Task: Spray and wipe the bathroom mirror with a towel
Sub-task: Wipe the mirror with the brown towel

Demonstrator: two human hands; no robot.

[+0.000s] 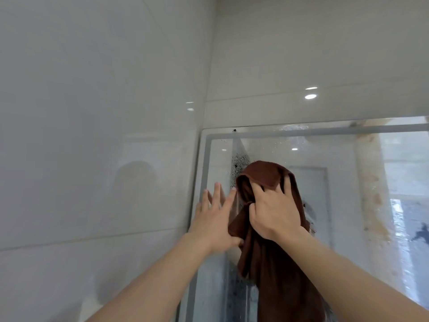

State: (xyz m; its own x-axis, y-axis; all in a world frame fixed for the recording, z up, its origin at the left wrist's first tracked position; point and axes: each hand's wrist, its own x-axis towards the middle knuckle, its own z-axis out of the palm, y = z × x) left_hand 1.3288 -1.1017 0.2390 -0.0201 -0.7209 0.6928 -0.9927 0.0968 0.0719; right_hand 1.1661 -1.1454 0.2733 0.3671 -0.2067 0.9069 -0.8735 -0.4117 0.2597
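- Head view: 2 bare forearms reach up toward the mirror [348,173], which hangs on the right-hand wall of a tiled corner and has a pale frosted band running just inside its edge.
- The right hand [276,212] presses a brown towel [267,175] flat against the glass near the mirror's upper left part. Its fingers are spread and curled over the bunched top of the cloth, gripping it, with the thumb tucked into a fold on the left side.
- The rest of the towel hangs straight down from that hand along the glass and runs out of the bottom of the picture.
- The left hand [214,219] lies just beside the towel, on the mirror's left edge. Its fingers are straight and fanned out, released, grasping nothing; the fingertips touch the glass and frame band, and the index tip sits close against the towel's left fold.
- Dark speckled droplets [239,162] cling to the glass just above and left of the towel, and finer spray marks dot the top band.
- Brownish stains [373,194] run down the mirror's right part, well apart from the hands.
- Glossy grey wall tiles [92,112] fill the left side and the space above the mirror, with small ceiling-light reflections on them.
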